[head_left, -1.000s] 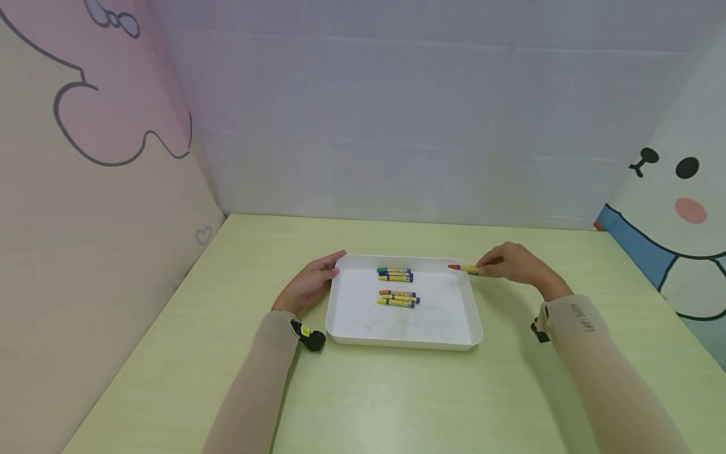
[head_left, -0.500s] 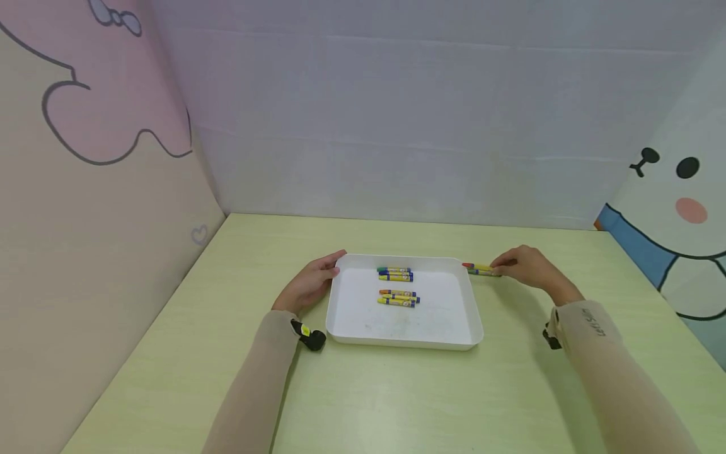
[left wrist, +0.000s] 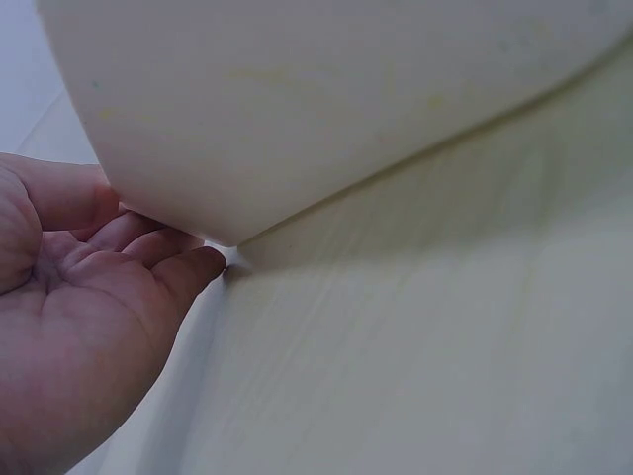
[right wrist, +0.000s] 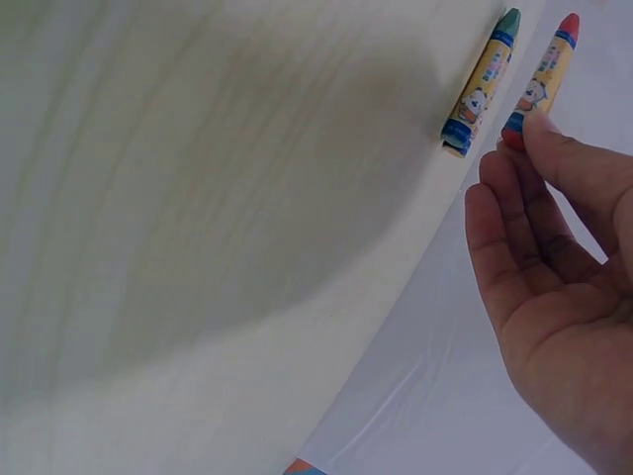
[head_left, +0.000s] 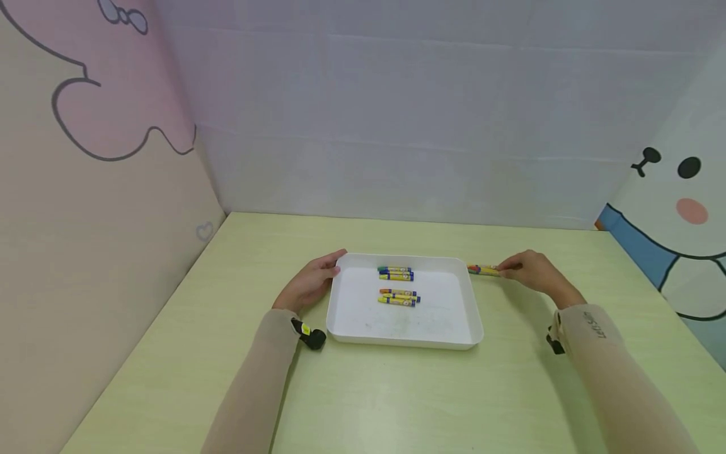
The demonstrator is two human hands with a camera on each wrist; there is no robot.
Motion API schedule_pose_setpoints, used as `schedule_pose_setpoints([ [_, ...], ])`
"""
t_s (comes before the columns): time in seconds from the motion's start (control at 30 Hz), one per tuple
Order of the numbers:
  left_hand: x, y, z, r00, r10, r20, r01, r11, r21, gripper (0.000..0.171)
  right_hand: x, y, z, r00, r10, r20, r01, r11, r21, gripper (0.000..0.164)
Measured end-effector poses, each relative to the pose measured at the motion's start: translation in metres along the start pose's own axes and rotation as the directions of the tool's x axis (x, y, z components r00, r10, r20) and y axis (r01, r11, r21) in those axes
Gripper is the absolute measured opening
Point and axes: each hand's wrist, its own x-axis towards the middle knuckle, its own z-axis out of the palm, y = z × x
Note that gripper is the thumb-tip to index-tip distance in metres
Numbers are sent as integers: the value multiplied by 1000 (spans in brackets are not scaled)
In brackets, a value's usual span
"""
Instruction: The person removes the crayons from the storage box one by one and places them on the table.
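Observation:
My left hand (head_left: 308, 285) grips the left side of a white tray (head_left: 442, 318); in the left wrist view, thumb and fingers meet the tray's wall (left wrist: 267, 119) near a corner. Between the thumb and fingers of my right hand (head_left: 535, 275) is a red crayon (right wrist: 546, 77), pinched by its rear end. Beside it a green crayon (right wrist: 483, 87) lies on the table, just right of the tray's far right corner. Inside the tray are two groups of three crayons: a far one with a green crayon (head_left: 391, 269), and a nearer one with an orange crayon (head_left: 397, 292).
The tray stands on a pale wooden table (head_left: 397, 397). A plain light backdrop (head_left: 397, 126) closes off the back. Printed side panels rise at left (head_left: 113, 221) and right (head_left: 680, 265).
My right hand has moved right with the red crayon, from over the tray's far right corner to the table beside it, lowering it next to the green crayon. The left hand stays put.

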Motion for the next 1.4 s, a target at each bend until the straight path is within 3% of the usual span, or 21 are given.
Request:
schedule_pose_setpoints([
  [0.4, 1, 1, 0, 1000, 1, -11, -1, 1000, 2, 53, 2, 11, 8, 1000, 21, -14, -22, 1000, -20, 25],
  [0.97, 2, 0, 1, 1000, 1, -22, -1, 1000, 1, 53, 5, 11, 19, 994, 63, -85, -62, 998, 13, 18],
  [1.4, 1, 1, 1, 1000, -6, -24, 6, 1000, 12, 53, 5, 6, 17, 992, 84, -89, -83, 996, 13, 19],
])
